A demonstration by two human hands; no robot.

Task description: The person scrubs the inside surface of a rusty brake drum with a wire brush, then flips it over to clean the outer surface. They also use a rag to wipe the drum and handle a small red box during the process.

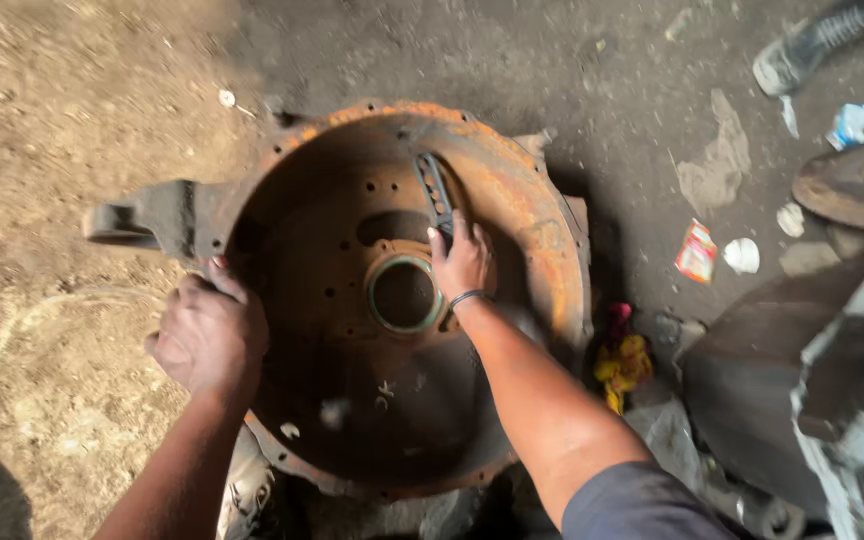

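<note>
Head view: a large round bell-shaped housing of rusty orange cast metal (512,200) stands on the dirt floor (42,120), its open side facing up to the camera. In its middle is a round centre hole with a pale green ring (403,293).

The left hand (210,335) is at 9 o'clock of the housing. Its fingers are curled tight over the rim, near the dark grey metal lug (147,218) that sticks out at about 10 o'clock. So it holds the housing steady.

The right hand (464,262) is inside the bowl, just beside the ring at its 2 o'clock side. Its fingers are closed around the lower end of a dark flat slotted metal tool (435,190), which points up toward 12 o'clock and lies against the inner wall.

To do this work well, I think the left hand should keep pressing down on the rim so the housing does not rock, and the tool should stay flat on the wall so it does not slip toward the ring.

Around it: a yellow and red crumpled rag (622,360) at 3 o'clock, a small red packet (696,251) at 2 o'clock, and another person's dark shoe (802,50) at the top right corner.
</note>
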